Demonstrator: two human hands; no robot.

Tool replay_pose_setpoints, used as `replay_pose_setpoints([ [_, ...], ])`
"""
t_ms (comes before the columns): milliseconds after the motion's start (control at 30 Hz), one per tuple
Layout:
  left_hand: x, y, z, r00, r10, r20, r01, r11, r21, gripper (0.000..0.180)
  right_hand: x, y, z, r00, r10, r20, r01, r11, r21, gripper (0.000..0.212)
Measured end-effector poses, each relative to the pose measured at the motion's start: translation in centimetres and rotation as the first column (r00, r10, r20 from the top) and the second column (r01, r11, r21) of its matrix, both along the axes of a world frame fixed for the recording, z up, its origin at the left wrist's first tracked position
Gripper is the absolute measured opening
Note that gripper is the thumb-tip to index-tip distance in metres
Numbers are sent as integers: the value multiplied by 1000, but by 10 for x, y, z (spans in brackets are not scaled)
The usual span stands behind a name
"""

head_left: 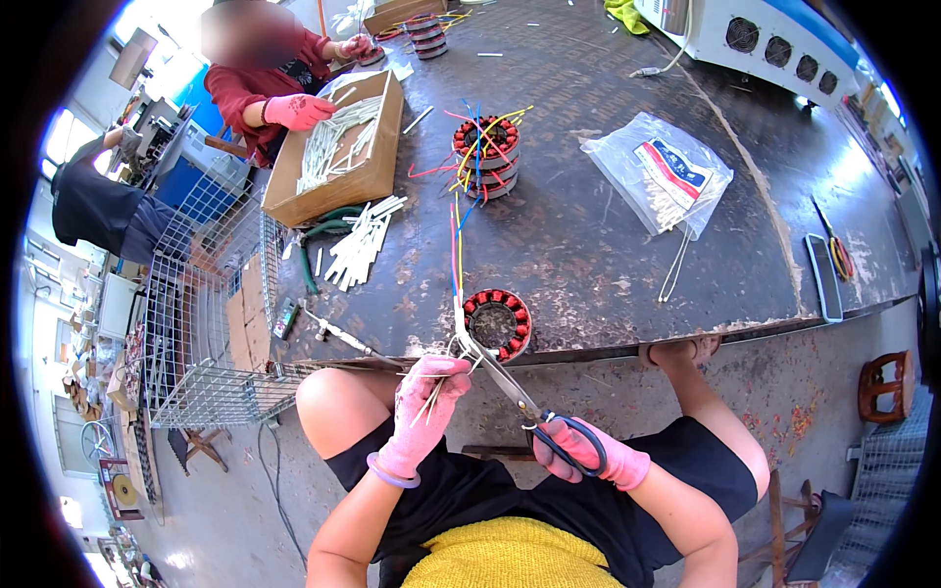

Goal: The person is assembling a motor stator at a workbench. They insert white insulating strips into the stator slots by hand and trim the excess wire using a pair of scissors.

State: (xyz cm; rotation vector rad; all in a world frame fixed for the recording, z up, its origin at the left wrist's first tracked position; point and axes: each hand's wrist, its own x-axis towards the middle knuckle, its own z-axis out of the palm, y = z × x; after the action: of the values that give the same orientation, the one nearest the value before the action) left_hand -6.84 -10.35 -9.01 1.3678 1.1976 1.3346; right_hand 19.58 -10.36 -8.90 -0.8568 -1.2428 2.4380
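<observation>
My left hand point(417, 421), in a pink glove, is closed on several thin pale cords point(431, 400) just off the table's front edge. My right hand point(598, 456), also gloved, grips a pair of scissors point(507, 384) by its dark handles. Its blades reach up and left to the cords near a white sleeve point(459, 318). Red, yellow and blue wires point(457, 245) run from that sleeve away from me. Beside the blades, at the table edge, lies a motor stator point(524, 328) with red windings. Whether the blades are apart is hard to make out.
Farther back stand stacked stators point(500, 171) with coloured wires. White sleeves point(361, 245) lie by a cardboard box point(390, 122), where a co-worker's gloved hand point(299, 112) rests. A plastic bag point(662, 176), a tray point(823, 277) and other scissors point(840, 257) are rightward; a wire cage point(206, 294) stands left.
</observation>
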Motion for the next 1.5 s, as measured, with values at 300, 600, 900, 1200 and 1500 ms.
replay_pose_setpoints([
  [300, 5, 0, 12, 987, -7, 163, 26, 993, -115, 14, 8, -12, 7, 999, 29, 22, -29, 999, -13, 64],
  [600, 6, -1, 23, 974, 32, 223, 22, 972, -234, 16, -7, -3, -8, 999, 39, -31, -38, 999, 36, 69],
  [900, 4, -1, 16, 964, 35, 262, 33, 968, -249, 18, -19, 6, 3, 999, 26, 40, -27, 999, 27, 66],
  [1200, 2, -1, 17, 954, 65, 292, 24, 956, -291, 15, -26, 0, 7, 995, -2, 97, 5, 1000, -25, 52],
  [1500, -5, -1, 14, 943, 83, 321, 8, 962, -272, 16, -28, -6, 0, 1000, 18, 11, -18, 998, 59, 69],
])
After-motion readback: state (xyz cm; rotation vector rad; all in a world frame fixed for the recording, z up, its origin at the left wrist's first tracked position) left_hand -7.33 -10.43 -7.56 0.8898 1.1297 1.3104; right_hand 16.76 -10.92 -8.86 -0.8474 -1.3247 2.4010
